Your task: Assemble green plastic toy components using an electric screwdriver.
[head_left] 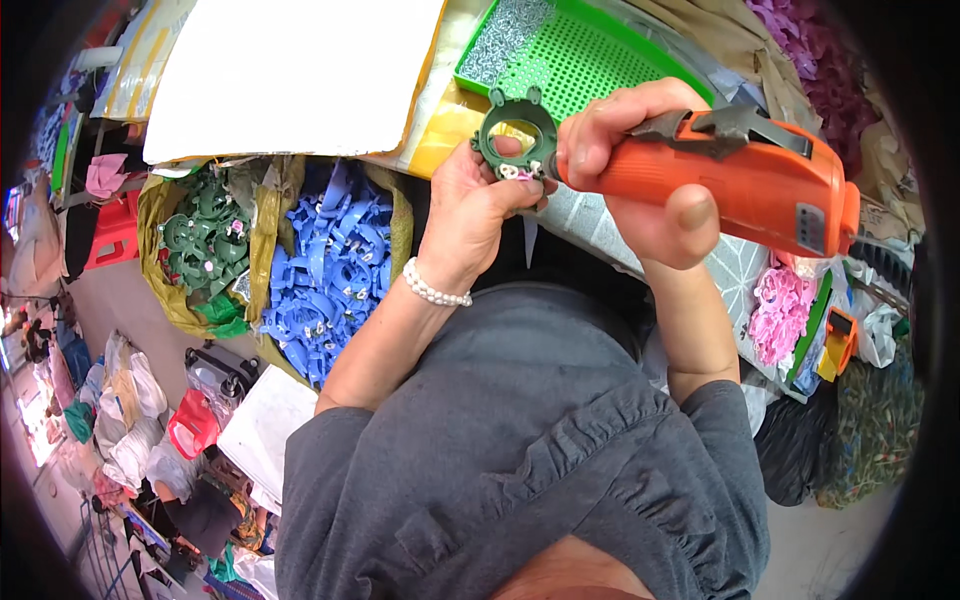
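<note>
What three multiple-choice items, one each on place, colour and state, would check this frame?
1. Where is the sack of blue parts?
A. right of the sack of green parts
B. on the green tray
C. in the left hand

2. What colour is the driver?
A. blue
B. orange
C. white

3. What is the state of the green ring?
A. lying in the tray
B. held in the left hand
C. on the floor

Answers: 1 A, the sacks stand side by side. 2 B, its body is orange, in the right hand. 3 B, fingers grip its lower edge.
</note>
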Motion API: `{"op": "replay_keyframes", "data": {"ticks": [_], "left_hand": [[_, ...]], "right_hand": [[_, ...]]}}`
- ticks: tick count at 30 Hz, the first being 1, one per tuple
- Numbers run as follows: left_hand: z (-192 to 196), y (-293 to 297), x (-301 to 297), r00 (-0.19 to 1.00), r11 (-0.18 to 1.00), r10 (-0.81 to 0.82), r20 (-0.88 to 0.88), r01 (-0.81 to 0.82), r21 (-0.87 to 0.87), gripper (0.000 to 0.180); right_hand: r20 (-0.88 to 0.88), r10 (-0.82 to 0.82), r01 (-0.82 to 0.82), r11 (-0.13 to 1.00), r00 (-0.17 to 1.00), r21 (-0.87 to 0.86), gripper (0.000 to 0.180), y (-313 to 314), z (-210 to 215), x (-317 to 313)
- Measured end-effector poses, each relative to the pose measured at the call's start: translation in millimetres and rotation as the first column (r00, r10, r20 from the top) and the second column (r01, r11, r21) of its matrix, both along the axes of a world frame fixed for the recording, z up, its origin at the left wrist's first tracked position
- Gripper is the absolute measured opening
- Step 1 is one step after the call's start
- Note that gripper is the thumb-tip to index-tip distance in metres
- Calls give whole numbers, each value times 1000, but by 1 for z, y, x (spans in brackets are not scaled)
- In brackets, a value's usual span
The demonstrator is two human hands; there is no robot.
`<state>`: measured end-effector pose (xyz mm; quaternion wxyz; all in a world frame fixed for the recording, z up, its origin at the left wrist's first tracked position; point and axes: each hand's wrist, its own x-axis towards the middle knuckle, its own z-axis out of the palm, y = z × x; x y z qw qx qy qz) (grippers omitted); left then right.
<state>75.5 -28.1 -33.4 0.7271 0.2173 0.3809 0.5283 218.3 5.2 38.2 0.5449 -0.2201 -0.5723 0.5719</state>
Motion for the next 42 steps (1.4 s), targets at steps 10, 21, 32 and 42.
{"op": "replay_keyframes", "data": {"ticks": [10,21,32,42], "left_hand": [[10,14,-18,994,996,85,67,-84,-19,45],[1,16,-20,1000,1000,6,-14,-5,26,43],[7,11,-20,999,999,-26,-38,25,-33,43],[6,8,-23,999,999,-38,-8,37,-24,46]], "right_hand": [[-145,-153,145,987,978,-68,50,66,-23,28],[-87,-331,327,943,940,-58,42,77,-33,-7],[-171,-370,351,927,913,-128,34,76,-31,-12],[-688,143,-59,988,711,144,31,103,-61,-18]]}}
